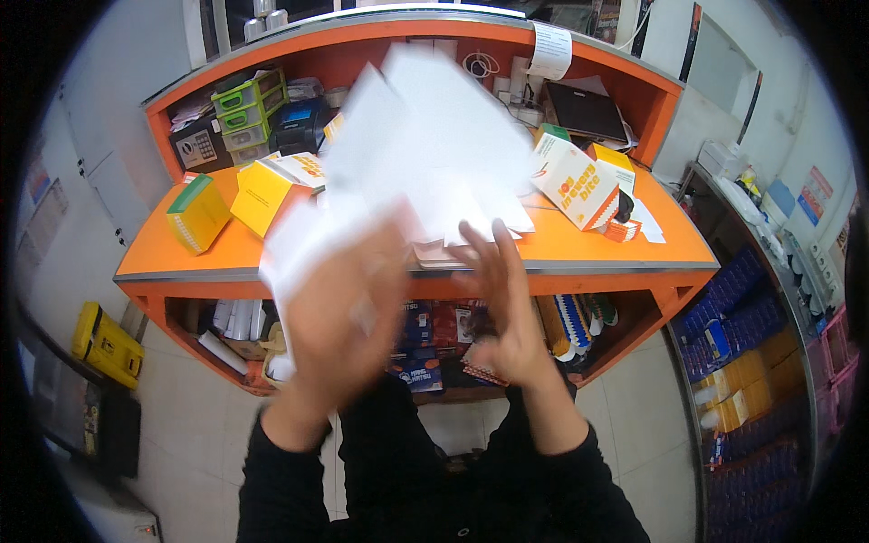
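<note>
A large white card sheet (444,136) with angled flaps is up in front of me over the counter, smeared by motion. My left hand (348,317), also blurred, is closed on its lower left part; the exact grip of the fingers is hidden. My right hand (507,317) is open, fingers spread and curved upward, just below the sheet's lower right side, with nothing in it. Under the sheet, a stack of flat card (436,256) lies at the counter's front edge. Folded cartons stand around: a yellow-and-green one (199,215), a yellow one (262,201) and a white-and-orange one (579,184).
The orange counter (634,249) has a raised back shelf holding green drawers (249,113), a safe (201,147), a black printer (300,125) and a laptop (584,113). Packets fill the shelf below. A stocked rack (738,308) stands right; a yellow bin (109,344) is left.
</note>
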Demonstrator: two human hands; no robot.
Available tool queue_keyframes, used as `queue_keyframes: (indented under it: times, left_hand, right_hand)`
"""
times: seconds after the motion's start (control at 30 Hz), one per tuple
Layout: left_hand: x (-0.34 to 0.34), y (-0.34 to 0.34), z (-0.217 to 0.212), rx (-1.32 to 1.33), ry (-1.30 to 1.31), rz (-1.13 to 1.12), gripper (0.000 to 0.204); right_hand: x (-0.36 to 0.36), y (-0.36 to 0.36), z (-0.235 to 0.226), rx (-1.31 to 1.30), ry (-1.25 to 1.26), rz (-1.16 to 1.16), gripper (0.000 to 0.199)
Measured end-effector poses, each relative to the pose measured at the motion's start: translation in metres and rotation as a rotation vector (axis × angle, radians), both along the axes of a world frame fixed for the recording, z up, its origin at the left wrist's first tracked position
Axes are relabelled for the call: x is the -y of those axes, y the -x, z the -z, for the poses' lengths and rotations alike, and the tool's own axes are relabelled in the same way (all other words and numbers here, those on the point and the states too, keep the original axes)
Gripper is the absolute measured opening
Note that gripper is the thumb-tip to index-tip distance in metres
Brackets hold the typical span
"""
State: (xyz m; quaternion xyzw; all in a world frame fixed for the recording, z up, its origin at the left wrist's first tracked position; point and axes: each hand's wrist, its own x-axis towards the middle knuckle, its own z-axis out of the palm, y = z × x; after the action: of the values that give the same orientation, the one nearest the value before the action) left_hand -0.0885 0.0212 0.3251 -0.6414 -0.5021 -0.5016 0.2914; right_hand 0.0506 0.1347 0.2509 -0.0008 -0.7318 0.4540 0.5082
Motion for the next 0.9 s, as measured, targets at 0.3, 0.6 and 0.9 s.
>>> queue_keyframes:
  times: [0.3, 0.6, 0.9]
  left_hand:
    - [0.024, -0.037, 0.127, 0.382, 0.551, 0.497, 0.050]
    - [0.023, -0.029, 0.158, 1.402, 0.560, 0.696, 0.020]
    - [0.015, -0.048, 0.154, 0.724, 0.423, 0.168, 0.009]
  right_hand:
    - [0.048, -0.032, 0.066, 0.408, -0.168, 0.148, 0.060]
    - [0.036, -0.043, 0.092, 0.285, -0.438, 0.405, 0.035]
    - [0.043, -0.046, 0.072, 0.344, 0.020, 0.481, 0.016]
